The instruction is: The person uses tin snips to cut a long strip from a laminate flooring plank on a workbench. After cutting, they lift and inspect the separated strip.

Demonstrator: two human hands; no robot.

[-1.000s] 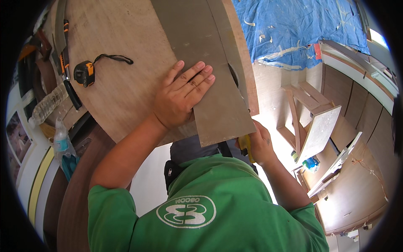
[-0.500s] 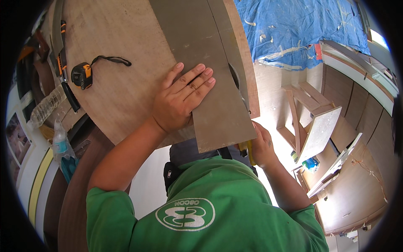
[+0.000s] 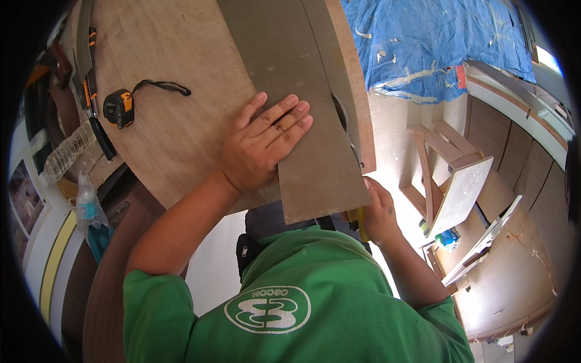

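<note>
My left hand lies with fingers stretched out on a grey laminate-like sheet, which rests on a plywood board. A dark line runs lengthwise along the sheet, with a curved dark opening near its right side. Under the sheet's near right corner, my right hand is closed on a yellow tool, mostly hidden by sheet and hand. A black-and-orange tape measure with a strap lies left of my left hand, beside orange-and-black hand tools.
Plastic bottles and a bag are at the left. At the upper right is a blue tarp. Wooden frames and panels stand below at the right. The green shirt fills the lower middle.
Since a second ago, the near end of the grey sheet has shifted slightly toward me, and my left hand sits a little lower. My right hand's grip looks the same.
</note>
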